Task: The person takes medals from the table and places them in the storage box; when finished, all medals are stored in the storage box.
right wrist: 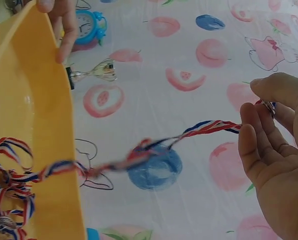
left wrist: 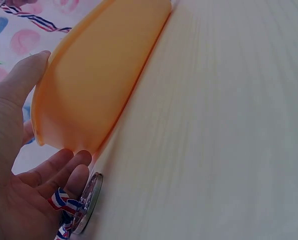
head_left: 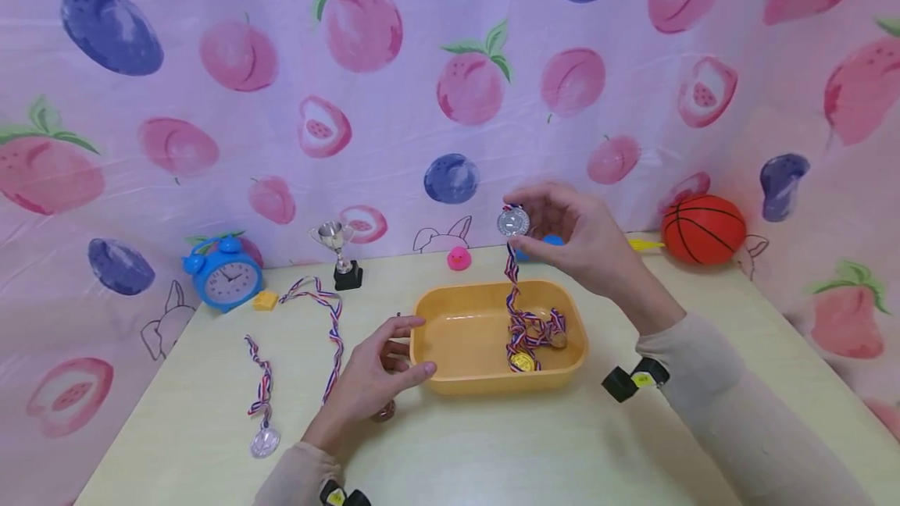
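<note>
My right hand (head_left: 580, 244) pinches a silver medal (head_left: 513, 222) between thumb and fingers above the yellow plastic basin (head_left: 457, 346). Its red, white and blue ribbon (right wrist: 209, 129) trails down to tangled ribbons at the basin's right end. A gold medal (head_left: 523, 362) and a brownish medal (head_left: 558, 340) lie there too. My left hand (head_left: 373, 372) holds the basin's left end, thumb on the rim and fingers against the outer wall. Under that hand, on the table, is another medal (left wrist: 89, 204) with a striped ribbon, partly hidden in the head view.
A silver medal (head_left: 264, 442) with ribbon lies at the left of the table. Toward the back stand a blue alarm clock (head_left: 226, 276), yellow block (head_left: 265, 301), small trophy (head_left: 344, 256), pink rubber duck (head_left: 459, 258) and toy basketball (head_left: 703, 229). Something blue is partly behind my right hand.
</note>
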Demonstrator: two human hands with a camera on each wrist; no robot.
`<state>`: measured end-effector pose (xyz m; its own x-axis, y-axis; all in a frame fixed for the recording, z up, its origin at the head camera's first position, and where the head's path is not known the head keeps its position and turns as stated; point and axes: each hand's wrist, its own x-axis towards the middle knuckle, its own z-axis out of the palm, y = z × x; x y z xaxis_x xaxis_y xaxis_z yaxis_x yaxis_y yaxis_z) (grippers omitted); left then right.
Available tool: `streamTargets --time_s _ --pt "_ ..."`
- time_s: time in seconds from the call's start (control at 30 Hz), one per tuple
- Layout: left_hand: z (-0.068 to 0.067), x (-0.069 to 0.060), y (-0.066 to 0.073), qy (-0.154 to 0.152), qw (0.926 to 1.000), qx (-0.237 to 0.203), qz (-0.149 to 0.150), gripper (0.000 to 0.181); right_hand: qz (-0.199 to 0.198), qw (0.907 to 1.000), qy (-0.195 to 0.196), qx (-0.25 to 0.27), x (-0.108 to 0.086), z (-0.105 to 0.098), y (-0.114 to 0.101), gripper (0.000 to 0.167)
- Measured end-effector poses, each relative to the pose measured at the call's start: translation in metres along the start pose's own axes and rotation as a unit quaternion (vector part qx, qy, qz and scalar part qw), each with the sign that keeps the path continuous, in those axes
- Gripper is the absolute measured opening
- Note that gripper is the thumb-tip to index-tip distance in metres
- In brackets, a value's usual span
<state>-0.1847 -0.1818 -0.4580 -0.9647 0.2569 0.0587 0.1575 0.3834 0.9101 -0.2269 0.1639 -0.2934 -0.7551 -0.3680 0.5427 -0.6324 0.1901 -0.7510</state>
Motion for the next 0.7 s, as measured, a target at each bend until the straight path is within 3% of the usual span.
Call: streamTargets --time_s 0.27,0.7 --pt "0.001 0.001 0.000 -0.003 1.0000 -0.002 -0.002 0.072 0.057 0.9983 -0.014 0.006 -0.019 -0.001 0.020 0.046" --pt "0.000 -0.001 0.000 0.007 0.9999 0.003 -0.013 0.072 0.135 0.9885 -0.034 -0.059 -0.054 0.002 0.049 0.044"
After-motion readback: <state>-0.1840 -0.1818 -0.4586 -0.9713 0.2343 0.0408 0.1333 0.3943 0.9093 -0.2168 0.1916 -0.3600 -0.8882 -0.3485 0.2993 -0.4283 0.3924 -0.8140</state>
